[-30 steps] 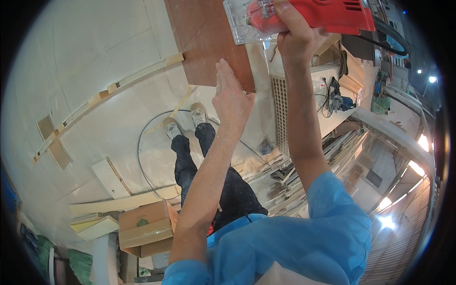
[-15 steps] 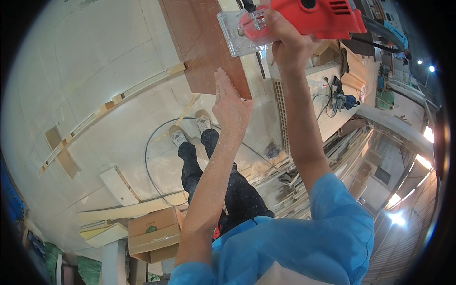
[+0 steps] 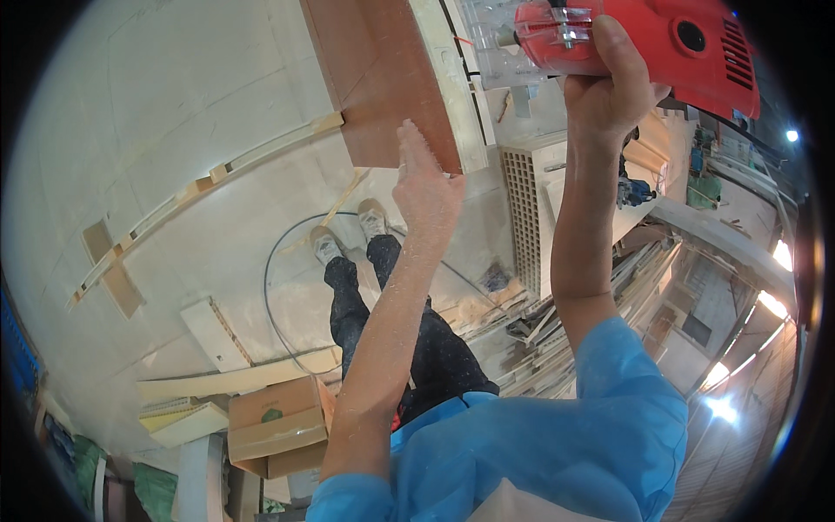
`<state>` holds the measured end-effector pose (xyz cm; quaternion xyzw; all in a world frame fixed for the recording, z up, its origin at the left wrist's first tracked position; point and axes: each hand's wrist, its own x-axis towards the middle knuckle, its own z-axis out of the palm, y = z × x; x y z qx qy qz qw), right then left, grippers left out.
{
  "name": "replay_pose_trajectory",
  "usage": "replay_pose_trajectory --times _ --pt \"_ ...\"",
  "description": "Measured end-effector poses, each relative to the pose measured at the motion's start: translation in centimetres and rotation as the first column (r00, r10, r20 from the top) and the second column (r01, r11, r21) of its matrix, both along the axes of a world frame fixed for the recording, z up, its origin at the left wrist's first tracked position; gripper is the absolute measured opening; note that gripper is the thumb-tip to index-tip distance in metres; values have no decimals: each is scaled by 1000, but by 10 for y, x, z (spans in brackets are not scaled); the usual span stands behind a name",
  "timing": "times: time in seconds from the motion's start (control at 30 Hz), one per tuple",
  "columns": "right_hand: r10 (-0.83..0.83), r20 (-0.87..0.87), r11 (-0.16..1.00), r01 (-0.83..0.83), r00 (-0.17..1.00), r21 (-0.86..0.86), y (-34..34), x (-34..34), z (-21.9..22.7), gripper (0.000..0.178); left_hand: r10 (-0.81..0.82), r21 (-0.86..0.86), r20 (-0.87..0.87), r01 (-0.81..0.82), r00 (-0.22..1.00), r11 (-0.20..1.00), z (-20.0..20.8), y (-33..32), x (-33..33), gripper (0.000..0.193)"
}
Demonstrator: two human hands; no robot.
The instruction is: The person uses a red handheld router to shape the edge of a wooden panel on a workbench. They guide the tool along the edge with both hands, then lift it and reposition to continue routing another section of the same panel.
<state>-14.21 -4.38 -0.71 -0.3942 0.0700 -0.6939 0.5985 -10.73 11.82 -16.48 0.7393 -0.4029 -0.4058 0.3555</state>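
A red trim router (image 3: 678, 43) with a clear plastic base is in my right hand (image 3: 613, 87), whose fingers are wrapped round its body. The router is to the right of a long reddish-brown board (image 3: 383, 83) and apart from it. My left hand (image 3: 424, 174) rests on the board's near end, close to the right corner. Its fingers are stretched out flat on the surface, and its thumb lies by the end edge. Pale dust speckles my left hand and forearm. The board's far end runs out of the picture.
A dark cable (image 3: 270, 270) loops over the floor around my feet. Left lie a long wooden strip (image 3: 187, 196) and an open cardboard box (image 3: 278, 426). Right are a white stand with a grid-like side (image 3: 523, 209), a blue power tool (image 3: 637, 192) and stacked offcuts (image 3: 600, 313).
My right hand has moved the router rightward, off the board's right side and away from it. The left hand stays on the board's near end.
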Motion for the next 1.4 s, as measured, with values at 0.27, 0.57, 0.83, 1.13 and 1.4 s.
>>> replay_pose_trajectory --times 0.27,0.57,0.83,1.13,1.4 --pt "42 -46 999 -41 998 30 -4 -9 1 35 10 1 -4 -10 1000 1000 1 -2 1 107" --pt "-376 -616 922 342 692 -179 5 -13 -17 34 30 -10 -29 -31 999 999 -4 0 -1 107" --pt "-371 -544 929 295 752 -226 -7 -21 -2 34 45 -80 79 -39 996 996 -8 1 -4 108" --pt "-288 -629 955 269 723 -127 8 -4 -26 37 18 17 -25 -18 1000 1000 -2 0 0 108" --pt "-299 -646 954 242 702 -179 7 -1 -37 35 24 90 -30 -21 999 996 2 -4 0 107"
